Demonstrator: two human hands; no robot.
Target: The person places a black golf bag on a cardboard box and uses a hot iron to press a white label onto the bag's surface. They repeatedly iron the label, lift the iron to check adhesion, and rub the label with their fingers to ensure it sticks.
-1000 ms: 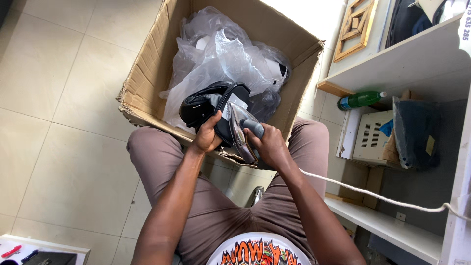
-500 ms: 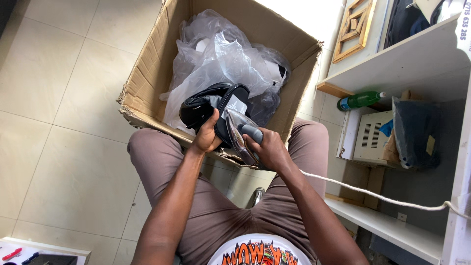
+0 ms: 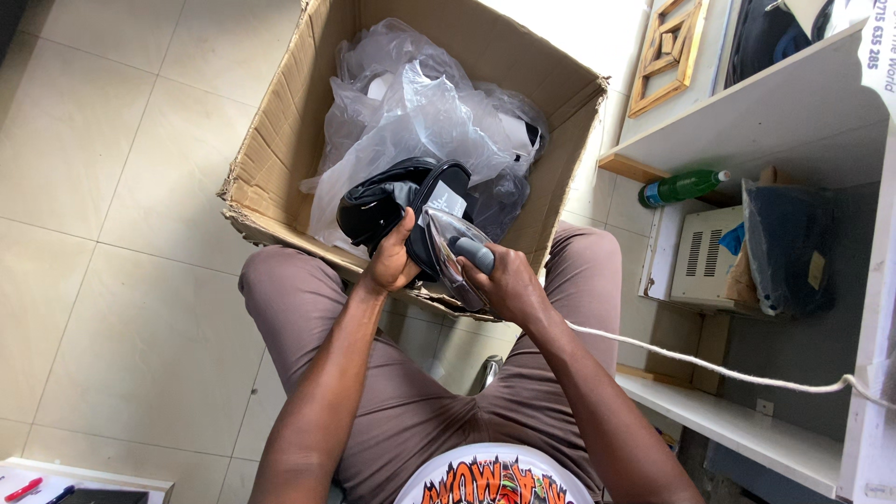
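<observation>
Left hand (image 3: 390, 263) closed on a glossy black shoe (image 3: 392, 201), right hand (image 3: 509, 280) gripping a grey-handled clear-bodied tool (image 3: 457, 252) pressed against it, just above the open cardboard box (image 3: 280, 168) of crumpled plastic bags (image 3: 411, 112); handling apparently midway, shoe not yet put down.

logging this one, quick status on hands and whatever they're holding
Left hand grips black shoe. Right hand holds grey-handled tool against it. Both over open cardboard box; nothing in the way.
</observation>
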